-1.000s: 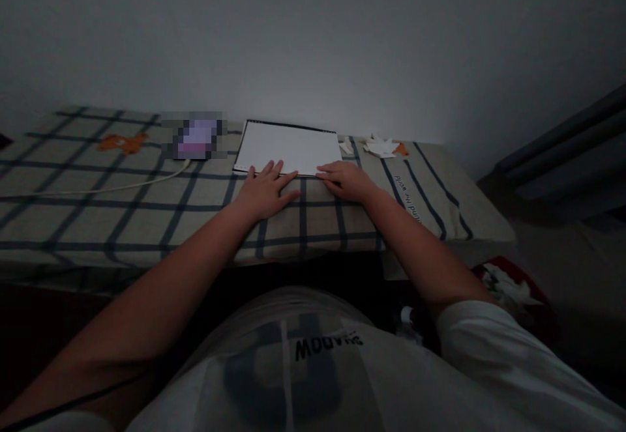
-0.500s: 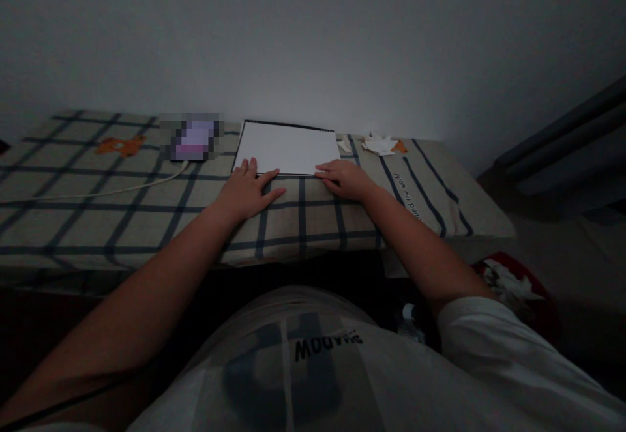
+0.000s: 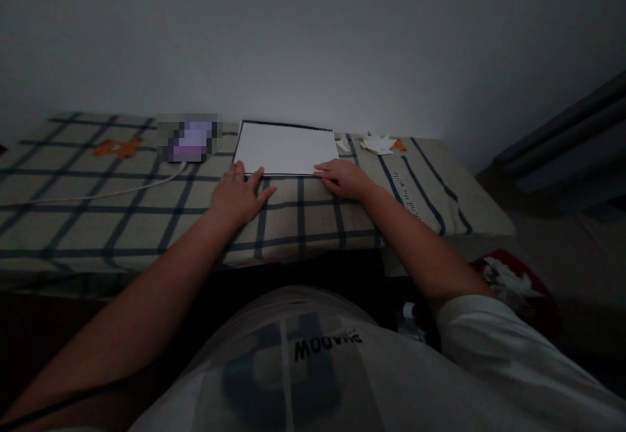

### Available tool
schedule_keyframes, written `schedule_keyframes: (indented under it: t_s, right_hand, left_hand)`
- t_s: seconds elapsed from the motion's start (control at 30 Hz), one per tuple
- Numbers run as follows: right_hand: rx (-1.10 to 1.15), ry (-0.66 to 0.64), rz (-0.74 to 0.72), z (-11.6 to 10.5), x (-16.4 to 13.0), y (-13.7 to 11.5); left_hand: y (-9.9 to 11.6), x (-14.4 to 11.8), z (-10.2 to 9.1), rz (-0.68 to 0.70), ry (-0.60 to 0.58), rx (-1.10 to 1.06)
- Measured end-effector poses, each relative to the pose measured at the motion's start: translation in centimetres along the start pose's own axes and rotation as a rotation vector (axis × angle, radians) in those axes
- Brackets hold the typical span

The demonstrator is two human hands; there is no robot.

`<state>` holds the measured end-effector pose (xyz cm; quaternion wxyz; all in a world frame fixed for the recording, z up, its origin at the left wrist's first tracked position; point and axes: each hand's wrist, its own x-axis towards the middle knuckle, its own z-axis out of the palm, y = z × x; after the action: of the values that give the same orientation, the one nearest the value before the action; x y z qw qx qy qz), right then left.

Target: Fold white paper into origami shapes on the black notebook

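Note:
A white sheet of paper (image 3: 286,148) lies flat on a dark pad on the checked tablecloth (image 3: 122,217), close to the wall. My left hand (image 3: 238,195) rests flat on the cloth, fingers spread, its fingertips at the sheet's near left corner. At the near right corner my right hand (image 3: 345,179) lies with its fingers curled and pressed on the sheet's edge. Neither hand lifts anything.
A blurred purple object (image 3: 190,137) sits left of the sheet, with a white cable (image 3: 102,193) running off to the left. Folded white paper scraps (image 3: 379,144) lie at the back right. A red bin with crumpled paper (image 3: 511,285) stands on the floor at right.
My left hand has slid leftward along the sheet's near edge, from about its middle to its left corner. My right hand has stayed at the right corner.

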<state>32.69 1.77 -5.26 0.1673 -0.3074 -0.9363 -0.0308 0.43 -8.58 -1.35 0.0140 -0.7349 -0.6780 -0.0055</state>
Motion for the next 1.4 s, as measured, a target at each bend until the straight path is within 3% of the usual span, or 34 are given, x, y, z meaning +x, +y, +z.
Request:
schedule_keyframes:
  t_s: [0.5, 0.67, 0.8, 0.93, 1.03, 1.23, 1.4]
  right_hand:
    - [0.02, -0.022, 0.022, -0.5, 0.2, -0.4]
    - [0.02, -0.023, 0.016, -0.3, 0.2, -0.4]
    - [-0.012, 0.02, 0.015, -0.3, 0.2, -0.6]
    - [-0.065, 0.078, 0.105, -0.6, 0.1, -0.7]
    - [-0.074, 0.052, 0.146, -0.9, 0.0, -0.5]
    - [-0.05, 0.075, 0.112, -1.0, -0.1, -0.3]
    - [-0.11, 0.106, 0.065, -1.7, 0.7, -0.8]
  left_hand:
    - [0.4, 0.1, 0.5, -0.115, 0.059, 0.067]
    - [0.9, -0.1, 0.2, -0.141, 0.03, 0.057]
    - [1.0, -0.3, 0.6, -0.18, 0.097, 0.031]
    - [1.0, -0.8, 0.6, -0.192, 0.144, 0.002]
    - [1.2, -1.0, -0.1, -0.097, 0.159, 0.035]
    - [1.9, 0.4, -1.5, 0.302, 0.084, 0.034]
    - [4.1, 2.7, -2.3, 0.405, 0.151, -0.046]
